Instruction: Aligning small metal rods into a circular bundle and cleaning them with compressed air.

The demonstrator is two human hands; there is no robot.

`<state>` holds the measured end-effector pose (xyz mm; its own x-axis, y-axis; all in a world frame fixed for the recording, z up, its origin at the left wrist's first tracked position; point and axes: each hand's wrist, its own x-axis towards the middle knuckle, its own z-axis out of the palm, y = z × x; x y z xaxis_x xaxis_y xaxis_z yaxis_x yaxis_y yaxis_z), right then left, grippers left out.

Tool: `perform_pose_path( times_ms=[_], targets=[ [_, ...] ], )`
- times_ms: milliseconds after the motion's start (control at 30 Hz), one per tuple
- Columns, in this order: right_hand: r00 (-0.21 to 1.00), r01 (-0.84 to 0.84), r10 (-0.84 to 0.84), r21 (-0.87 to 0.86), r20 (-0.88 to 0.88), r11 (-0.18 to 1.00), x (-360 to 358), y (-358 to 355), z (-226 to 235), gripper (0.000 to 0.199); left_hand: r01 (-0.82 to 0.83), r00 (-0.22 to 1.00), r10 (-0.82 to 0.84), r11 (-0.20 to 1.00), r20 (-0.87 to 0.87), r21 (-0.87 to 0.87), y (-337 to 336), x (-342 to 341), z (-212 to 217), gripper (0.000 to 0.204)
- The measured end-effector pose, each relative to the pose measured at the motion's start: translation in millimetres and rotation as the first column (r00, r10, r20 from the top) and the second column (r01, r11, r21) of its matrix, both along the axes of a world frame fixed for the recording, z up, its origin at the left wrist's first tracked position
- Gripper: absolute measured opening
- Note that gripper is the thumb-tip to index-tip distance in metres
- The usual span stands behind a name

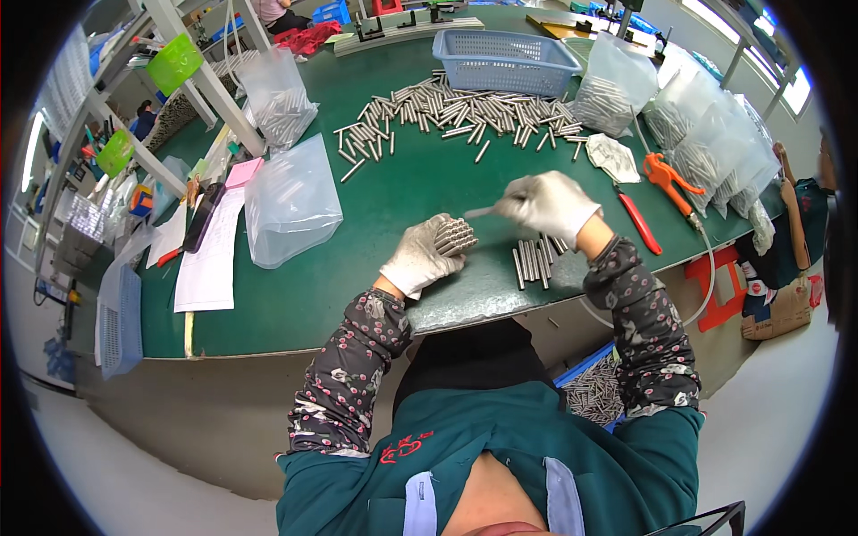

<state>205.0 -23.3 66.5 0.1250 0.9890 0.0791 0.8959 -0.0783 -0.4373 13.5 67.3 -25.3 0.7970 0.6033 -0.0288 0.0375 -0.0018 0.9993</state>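
My left hand (420, 257), in a white glove, is wrapped round a bundle of short metal pins (456, 236) just above the table's near edge. Their round ends face up and to the right. Just right of it, my gloved right hand (552, 207) is closed, blurred by motion. From its fingers, toward the bundle, sticks a thin grey piece (481, 213) that looks like a metal pin, though it is smeared. Below the right hand, several loose pins (533, 263) lie side by side on the green table (393, 201).
Farther back spreads a heap of pins (465, 109) before a blue basket (505, 62). Bags of pins (612, 94) stand at right, near red-handled pliers (636, 221) and an orange air gun (670, 183). A plastic bag (293, 210) and papers (211, 259) lie at left.
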Motion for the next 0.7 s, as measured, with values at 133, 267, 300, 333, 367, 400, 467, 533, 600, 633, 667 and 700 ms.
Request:
perform_pose_path(
  times_ms=[133,267,300,333,367,400,467,533,600,633,667,700],
  targets=[
    [0.983,-0.181,0.181,0.021,-0.016,0.983,-12.4,-1.6,-13.7,0.029,-0.008,0.995,0.021,0.991,-0.098,0.131,1.3,1.2,2.2,0.05],
    [0.992,0.08,-0.062,-0.168,0.106,0.983,8.0,-0.5,0.7,0.026,0.037,0.999,-0.037,0.999,-0.003,0.007,-0.5,1.6,6.6,0.048],
    [0.999,-0.037,0.041,-0.118,0.033,0.992,-2.6,-2.4,-0.3,0.028,0.039,0.999,-0.039,0.999,-0.004,0.006,-1.3,1.0,9.1,0.048],
    [0.989,-0.149,0.147,-0.058,-0.035,0.987,-13.0,-3.2,-1.5,0.031,0.042,0.996,-0.038,0.998,-0.074,0.053,-1.0,-1.1,11.6,0.047],
    [0.98,-0.188,0.183,-0.062,-0.083,0.98,-19.5,-2.4,-3.7,0.034,0.048,0.989,-0.033,0.994,-0.144,0.101,-0.8,-2.0,12.7,0.046],
    [0.98,-0.186,0.181,-0.061,-0.084,0.981,-14.4,-2.5,-3.8,0.034,0.051,0.989,-0.035,0.994,-0.145,0.102,-0.8,-1.4,12.3,0.046],
    [0.997,-0.078,0.081,-0.121,0.019,0.99,4.5,-4.2,-1.4,0.034,0.051,0.997,-0.049,0.998,-0.057,0.037,-2.4,-0.5,12.3,0.045],
    [1.0,0.027,-0.024,-0.124,0.02,0.992,13.2,-4.9,1.6,0.036,0.031,0.999,-0.032,0.999,-0.012,-0.031,-2.8,0.2,9.8,0.045],
    [0.997,-0.083,0.082,-0.006,-0.003,0.997,-3.2,-6.5,-1.7,0.034,0.012,1.0,-0.01,0.995,0.027,-0.102,-1.8,-2.2,9.5,0.044],
    [0.977,-0.199,0.195,-0.04,-0.086,0.979,-9.1,-4.7,-6.4,0.032,0.042,0.999,-0.044,0.996,-0.024,-0.082,-1.4,-4.8,12.6,0.044],
    [0.975,-0.222,0.222,0.02,0.014,0.975,-11.0,-4.9,-17.0,0.032,0.071,0.994,-0.076,0.995,-0.075,-0.065,-1.5,-5.7,14.0,0.044],
    [0.985,-0.131,0.135,-0.042,0.107,0.99,-3.6,-4.2,-21.4,0.033,0.078,0.993,-0.084,0.995,-0.078,-0.066,-2.4,-3.8,11.4,0.044]
  ],
)
